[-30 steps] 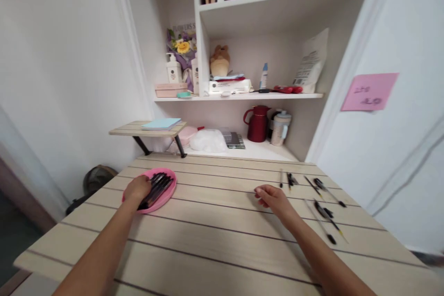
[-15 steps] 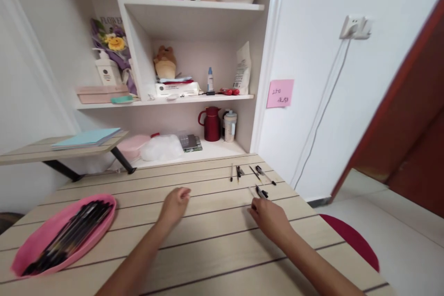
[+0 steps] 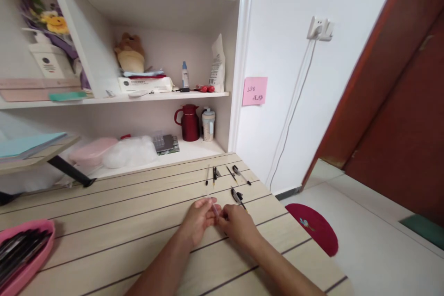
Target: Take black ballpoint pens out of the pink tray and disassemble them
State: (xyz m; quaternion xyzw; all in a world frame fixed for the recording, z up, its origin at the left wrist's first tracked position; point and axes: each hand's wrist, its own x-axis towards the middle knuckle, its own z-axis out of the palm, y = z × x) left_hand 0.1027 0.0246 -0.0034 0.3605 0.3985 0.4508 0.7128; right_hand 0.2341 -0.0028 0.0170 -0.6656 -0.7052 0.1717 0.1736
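Observation:
My left hand and my right hand are together low over the table, both closed on a thin clear pen barrel. The left fingers curl round its upper part, while the right thumb and fingertips pinch its lower end. Just beyond the right hand lies a black pen cap with other dark pen parts. Farther back, a refill, a clear barrel with a black end, a small black cap and another thin clear piece are spread out.
A pink basket full of dark pens stands at the left edge. Behind the striped table, shelves hold a red jug, a cup and a plastic bag. A raised stand is on the left; a red stool is at right.
My hands have come together, the left moving right to the barrel in the right hand. The view has turned right, so the basket is partly cut off.

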